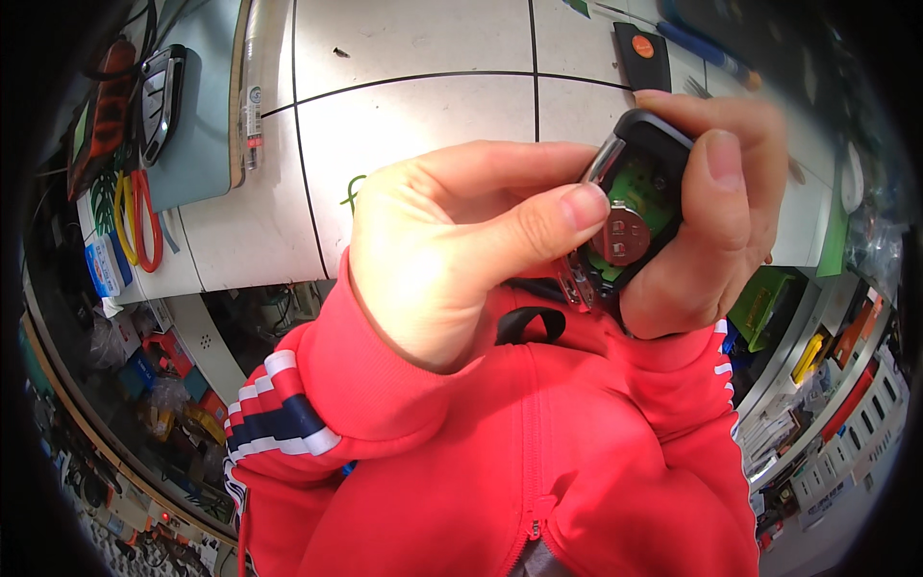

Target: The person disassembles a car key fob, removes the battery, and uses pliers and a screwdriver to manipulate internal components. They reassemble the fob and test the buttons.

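Note:
An opened black car key fob [663, 135] is held up between my two hands above the near edge of the white table. Inside its shell a green circuit board [663, 197] shows, with a round metal coin cell [625, 238] near its lower end. My left hand [452, 226] pinches the fob's left side, its thumb tip beside the coin cell. Around the right side and back, my right hand [716, 212] is wrapped, thumb bent. Beyond the right hand lies a black fob cover [642, 56] with an orange round mark.
On the left, another key fob [162, 104] rests by a grey-blue board [197, 144]. Red-and-yellow-handled scissors [144, 226] and a clear pen [252, 115] lie nearby. A blue-handled screwdriver [707, 53] lies at the far right. Cluttered shelves [817, 394] stand below the table.

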### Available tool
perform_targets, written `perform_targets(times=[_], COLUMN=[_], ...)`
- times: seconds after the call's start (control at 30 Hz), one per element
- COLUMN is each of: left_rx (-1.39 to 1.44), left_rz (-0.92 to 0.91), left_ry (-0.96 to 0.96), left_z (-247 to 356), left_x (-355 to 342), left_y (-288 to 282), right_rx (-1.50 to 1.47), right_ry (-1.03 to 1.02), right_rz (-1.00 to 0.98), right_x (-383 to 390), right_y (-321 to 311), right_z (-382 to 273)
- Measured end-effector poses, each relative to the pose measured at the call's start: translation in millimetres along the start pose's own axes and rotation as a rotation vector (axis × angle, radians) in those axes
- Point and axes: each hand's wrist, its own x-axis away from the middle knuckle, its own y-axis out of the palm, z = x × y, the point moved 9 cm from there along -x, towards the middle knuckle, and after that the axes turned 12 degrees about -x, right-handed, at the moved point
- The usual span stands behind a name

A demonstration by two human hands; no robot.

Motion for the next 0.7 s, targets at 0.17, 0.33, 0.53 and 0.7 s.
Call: perform_targets(times=[0.17,0.33,0.53,0.7], left_rx=[0.022,0.009,-0.013,-0.075], left_rz=[-0.005,-0.044,0.142,0.172], left_ry=[0.016,-0.006,0.163,0.216], left_z=[3.4,11.4,32.0,35.5], left_x=[-5.0,-4.0,4.3,13.0], left_y=[-0.9,-9.5,-46.8,-65.0], right_rx=[-0.133,-0.263,-0.350,-0.138], right_ry=[-0.044,-0.034,-0.061,-0.549], right_rz=[-0.051,-0.252,-0.256,-0.442], right_x=[-7.2,-13.9,-16.6,-8.2], right_y=[8.3,33.7,52.9,65.9], right_z=[5.6,-6.3,-21.0,-55.9])
